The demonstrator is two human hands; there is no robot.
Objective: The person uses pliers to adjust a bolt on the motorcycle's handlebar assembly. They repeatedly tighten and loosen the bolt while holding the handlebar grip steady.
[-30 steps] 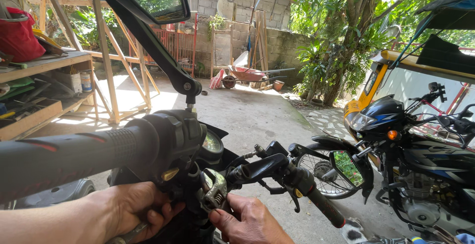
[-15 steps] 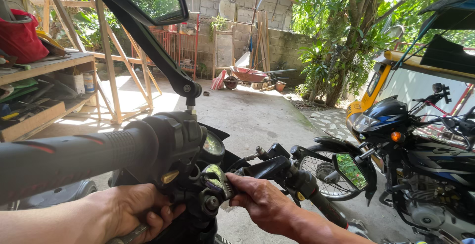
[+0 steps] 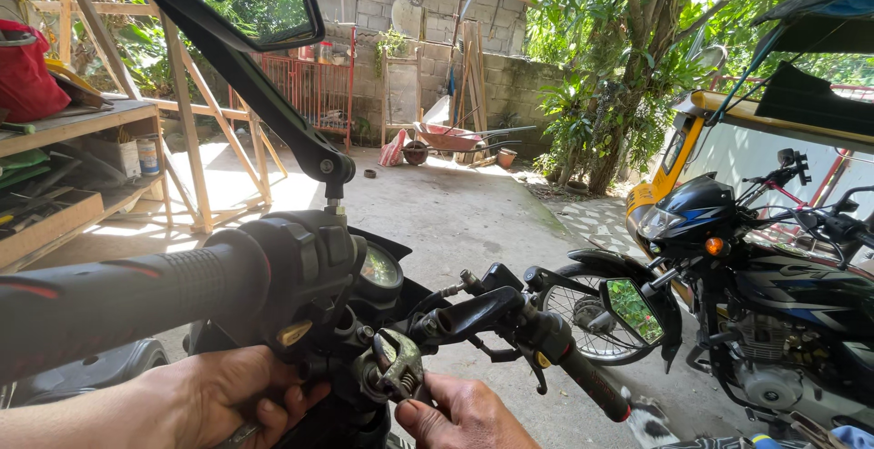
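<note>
Concrete floor (image 3: 455, 212) spreading through frame centre, carrying wheelbarrow (image 3: 460, 137) at upper centre, parked motorcycle (image 3: 765, 285) at right. Wooden shelf (image 3: 64, 126) at left holding red bag (image 3: 25, 71), tins (image 3: 137, 156).

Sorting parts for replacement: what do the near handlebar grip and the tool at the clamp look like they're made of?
The handlebar grip looks like matte black rubber, going by its fine ribbed texture. The wrench held in the right hand looks like bare steel, grey and shiny with glints. The left hand grips below the switch housing, seemingly black plastic.
</note>
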